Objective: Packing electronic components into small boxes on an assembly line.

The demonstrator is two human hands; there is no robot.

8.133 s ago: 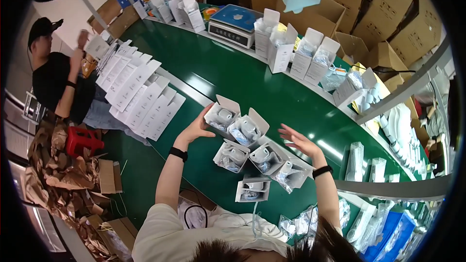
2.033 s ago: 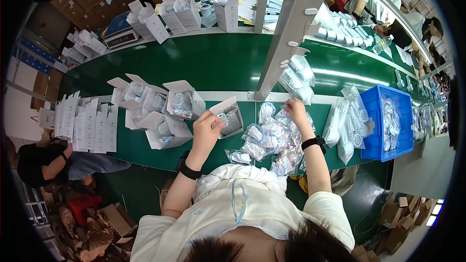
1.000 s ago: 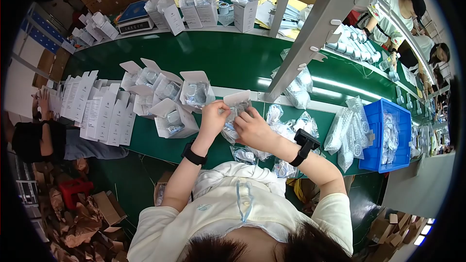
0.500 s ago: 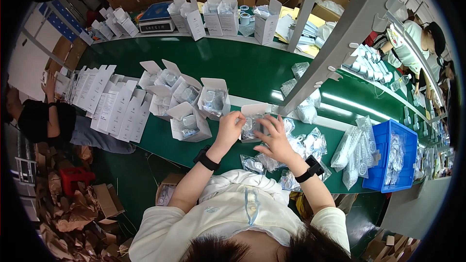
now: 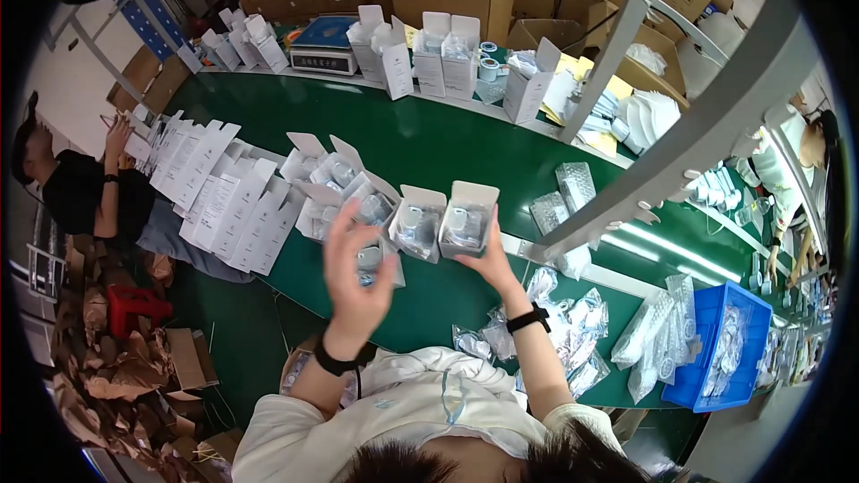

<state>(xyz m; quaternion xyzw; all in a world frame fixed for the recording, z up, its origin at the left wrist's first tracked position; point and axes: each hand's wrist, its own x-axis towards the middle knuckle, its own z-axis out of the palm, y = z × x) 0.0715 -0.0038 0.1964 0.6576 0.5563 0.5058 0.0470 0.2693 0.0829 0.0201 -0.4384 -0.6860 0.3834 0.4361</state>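
A small open white box (image 5: 469, 220) with its flap up stands at the right end of a group of similar boxes; a bagged pale part sits inside it. My right hand (image 5: 489, 264) grips this box by its right side and near lower edge. Close on its left is another open white box (image 5: 417, 224), also holding a bagged part. My left hand (image 5: 355, 291) is raised in front of the group, slightly blurred, fingers apart and holding nothing. Behind it, a lower open box (image 5: 369, 261) is partly hidden. More filled open boxes (image 5: 335, 170) stand beyond.
Several clear bags of parts (image 5: 573, 326) lie right of my right forearm, near bubble-wrap bundles (image 5: 658, 331) and a blue bin (image 5: 716, 349). A grey metal post (image 5: 626, 183) slants over the green table. Upright white boxes (image 5: 237, 206) line the left, where another person (image 5: 94, 188) works.
The box near my right hand has moved left and away, up beside the other boxes. My left hand has left it and swung left. The view has shifted a little.
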